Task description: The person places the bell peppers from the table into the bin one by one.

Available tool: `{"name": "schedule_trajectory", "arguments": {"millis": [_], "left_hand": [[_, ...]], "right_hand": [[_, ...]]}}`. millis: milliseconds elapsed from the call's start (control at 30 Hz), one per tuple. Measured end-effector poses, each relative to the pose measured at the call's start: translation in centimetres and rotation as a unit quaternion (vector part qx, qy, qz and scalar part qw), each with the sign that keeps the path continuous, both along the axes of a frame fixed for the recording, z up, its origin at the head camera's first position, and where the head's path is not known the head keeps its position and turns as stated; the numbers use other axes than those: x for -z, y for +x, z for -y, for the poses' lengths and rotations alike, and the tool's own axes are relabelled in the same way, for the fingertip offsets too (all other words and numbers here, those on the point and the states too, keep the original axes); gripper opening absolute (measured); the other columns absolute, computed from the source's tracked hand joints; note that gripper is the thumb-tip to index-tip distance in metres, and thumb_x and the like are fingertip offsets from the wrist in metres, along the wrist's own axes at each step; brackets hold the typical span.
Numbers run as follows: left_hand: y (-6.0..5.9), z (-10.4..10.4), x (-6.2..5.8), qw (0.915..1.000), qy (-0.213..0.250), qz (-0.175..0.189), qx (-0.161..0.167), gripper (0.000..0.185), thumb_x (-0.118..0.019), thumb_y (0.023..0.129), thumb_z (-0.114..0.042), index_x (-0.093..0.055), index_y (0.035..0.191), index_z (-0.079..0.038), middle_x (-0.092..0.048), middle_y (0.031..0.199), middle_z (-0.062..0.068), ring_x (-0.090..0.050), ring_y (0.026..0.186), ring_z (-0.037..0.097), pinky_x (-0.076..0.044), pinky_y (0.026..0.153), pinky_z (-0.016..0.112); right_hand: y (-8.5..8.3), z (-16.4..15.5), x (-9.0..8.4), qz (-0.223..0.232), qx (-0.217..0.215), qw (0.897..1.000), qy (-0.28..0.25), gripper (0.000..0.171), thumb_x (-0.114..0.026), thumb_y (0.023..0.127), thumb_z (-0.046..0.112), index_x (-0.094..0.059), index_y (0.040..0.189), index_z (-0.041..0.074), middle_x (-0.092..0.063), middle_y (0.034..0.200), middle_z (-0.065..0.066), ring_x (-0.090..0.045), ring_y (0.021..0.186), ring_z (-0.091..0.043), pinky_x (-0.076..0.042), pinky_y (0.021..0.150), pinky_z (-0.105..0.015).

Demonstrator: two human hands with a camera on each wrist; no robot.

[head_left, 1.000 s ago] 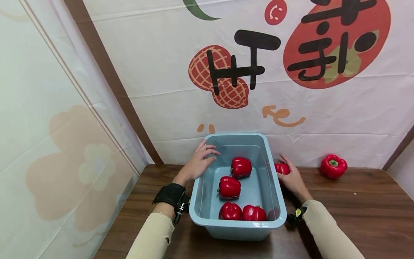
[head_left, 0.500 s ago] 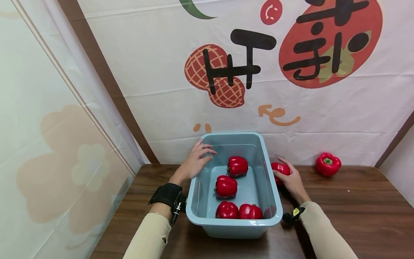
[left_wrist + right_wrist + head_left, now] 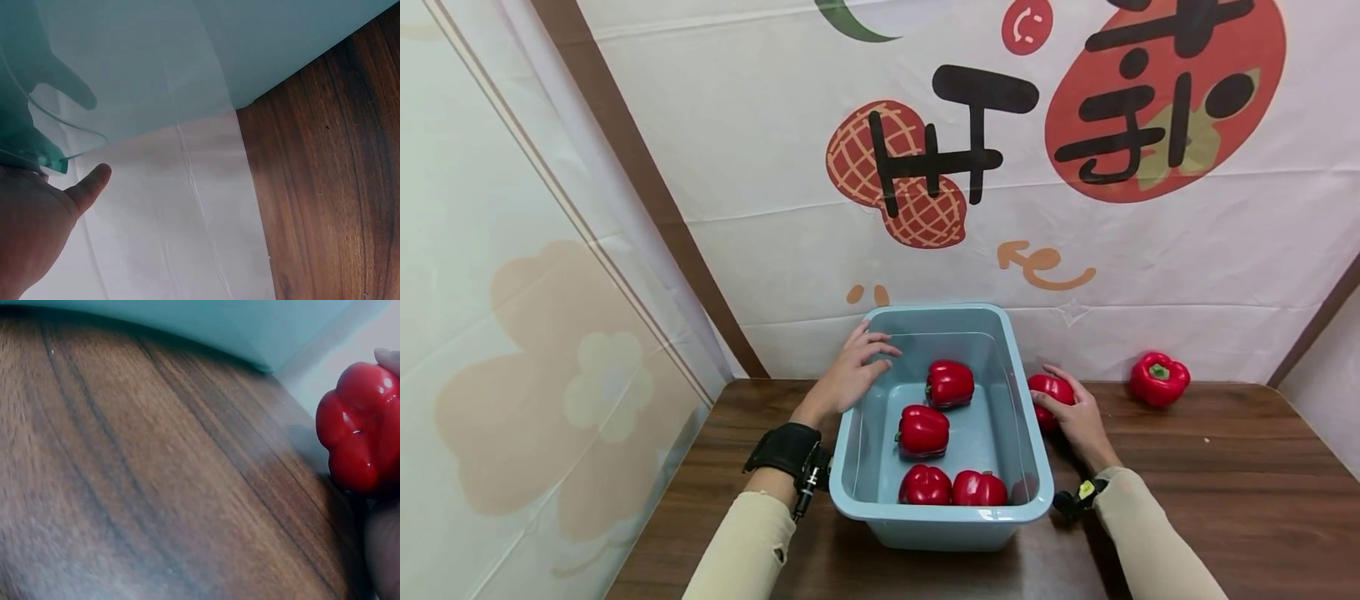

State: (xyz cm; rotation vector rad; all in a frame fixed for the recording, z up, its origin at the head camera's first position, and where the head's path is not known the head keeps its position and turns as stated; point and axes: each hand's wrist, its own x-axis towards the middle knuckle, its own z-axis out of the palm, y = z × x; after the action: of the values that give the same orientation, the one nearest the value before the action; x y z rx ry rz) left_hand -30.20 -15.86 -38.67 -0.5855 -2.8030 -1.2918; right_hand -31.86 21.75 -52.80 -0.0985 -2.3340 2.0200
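Observation:
A light blue plastic tub (image 3: 936,514) stands on the table with several red bell peppers inside, one of them a pepper (image 3: 923,431) near the middle. At the tub's left rim is my left hand (image 3: 850,372), its fingers spread and reaching over the edge. The left wrist view shows its thumb (image 3: 94,184) stretched out beside the tub wall. Beyond the right side of the tub, my right hand (image 3: 1081,421) holds another red bell pepper (image 3: 1051,390) between thumb and fingers. The right wrist view catches the lobed end of that bell pepper (image 3: 359,428).
One more red bell pepper (image 3: 1160,379) lies at the back right of the wooden table (image 3: 1247,483), near the printed wall cloth (image 3: 775,250). The cloth rises right behind the tub.
The view has shifted slightly. More of the pepper in my right hand shows beside the tub than a second ago. My left hand stays at the rim.

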Motion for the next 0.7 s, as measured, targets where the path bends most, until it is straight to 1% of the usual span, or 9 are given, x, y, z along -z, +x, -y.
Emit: {"name": "schedule_trajectory", "arguments": {"millis": [100, 167, 267, 300, 367, 500, 633, 700], "left_hand": [[0.05, 0.02, -0.01, 1.0000, 0.005, -0.003, 0.000, 0.027, -0.051, 0.101, -0.018, -0.071, 0.118, -0.014, -0.047, 0.147, 0.008, -0.004, 0.153, 0.020, -0.012, 0.119, 0.061], [0.01, 0.00, 0.00, 1.0000, 0.006, -0.004, 0.000, 0.027, -0.051, 0.101, -0.018, -0.071, 0.118, -0.013, -0.047, 0.147, 0.009, -0.004, 0.153, 0.020, -0.012, 0.119, 0.060], [0.00, -0.01, -0.05, 1.0000, 0.004, -0.005, -0.001, 0.027, -0.051, 0.101, -0.019, -0.071, 0.118, -0.014, -0.048, 0.147, 0.008, -0.004, 0.153, 0.020, -0.013, 0.119, 0.061], [0.01, 0.00, -0.07, 1.0000, 0.004, -0.004, -0.002, 0.027, -0.051, 0.101, -0.019, -0.071, 0.118, -0.013, -0.048, 0.147, 0.008, -0.004, 0.153, 0.020, -0.013, 0.119, 0.061], [0.02, 0.04, -0.10, 1.0000, 0.004, -0.005, -0.002, 0.027, -0.051, 0.101, -0.019, -0.071, 0.118, -0.013, -0.047, 0.147, 0.009, -0.004, 0.153, 0.020, -0.013, 0.119, 0.061], [0.09, 0.08, -0.09, 1.0000, 0.004, -0.005, 0.000, 0.027, -0.051, 0.101, -0.018, -0.071, 0.118, -0.013, -0.047, 0.147, 0.010, -0.004, 0.153, 0.021, -0.014, 0.119, 0.061], [0.18, 0.02, -0.03, 1.0000, 0.000, -0.005, -0.002, 0.027, -0.051, 0.101, -0.018, -0.071, 0.118, -0.014, -0.048, 0.146, 0.006, -0.005, 0.153, 0.020, -0.015, 0.119, 0.059], [0.22, -0.02, -0.03, 1.0000, 0.001, -0.005, -0.002, 0.027, -0.051, 0.100, -0.019, -0.071, 0.118, -0.014, -0.048, 0.146, 0.006, -0.005, 0.153, 0.020, -0.015, 0.119, 0.059]], "right_hand": [[0.14, 0.35, -0.31, -0.009, 0.007, 1.000, -0.010, 0.065, -0.072, 0.091, 0.025, -0.044, 0.149, 0.014, -0.044, 0.147, -0.017, -0.045, 0.123, -0.028, -0.048, 0.086, -0.021], [0.13, 0.48, -0.38, -0.015, 0.009, 1.000, -0.014, 0.063, -0.071, 0.092, 0.021, -0.045, 0.149, 0.012, -0.045, 0.145, -0.017, -0.046, 0.120, -0.025, -0.047, 0.081, -0.015], [0.14, 0.59, -0.49, -0.017, 0.008, 1.000, -0.012, 0.063, -0.070, 0.092, 0.020, -0.044, 0.149, 0.011, -0.044, 0.146, -0.017, -0.045, 0.120, -0.025, -0.047, 0.080, -0.014], [-0.09, 0.52, -0.15, -0.019, 0.008, 1.000, -0.011, 0.063, -0.071, 0.092, 0.022, -0.045, 0.149, 0.013, -0.044, 0.146, -0.017, -0.045, 0.121, -0.026, -0.048, 0.080, -0.014], [-0.08, 0.60, -0.06, -0.027, 0.010, 1.000, -0.007, 0.062, -0.071, 0.092, 0.023, -0.046, 0.148, 0.014, -0.044, 0.146, -0.016, -0.045, 0.122, -0.027, -0.047, 0.080, -0.014], [0.07, 0.72, -0.02, -0.035, 0.008, 0.999, -0.001, 0.061, -0.070, 0.093, 0.023, -0.046, 0.147, 0.012, -0.043, 0.147, -0.017, -0.044, 0.124, -0.030, -0.047, 0.080, -0.013], [0.24, 0.81, -0.07, -0.037, 0.010, 0.999, 0.011, 0.059, -0.070, 0.093, 0.022, -0.046, 0.147, 0.011, -0.044, 0.146, -0.018, -0.045, 0.124, -0.032, -0.046, 0.079, -0.013], [0.32, 0.83, -0.15, -0.035, 0.014, 0.999, 0.016, 0.059, -0.069, 0.093, 0.022, -0.047, 0.146, 0.012, -0.044, 0.146, -0.018, -0.045, 0.124, -0.032, -0.046, 0.081, -0.015]]}}
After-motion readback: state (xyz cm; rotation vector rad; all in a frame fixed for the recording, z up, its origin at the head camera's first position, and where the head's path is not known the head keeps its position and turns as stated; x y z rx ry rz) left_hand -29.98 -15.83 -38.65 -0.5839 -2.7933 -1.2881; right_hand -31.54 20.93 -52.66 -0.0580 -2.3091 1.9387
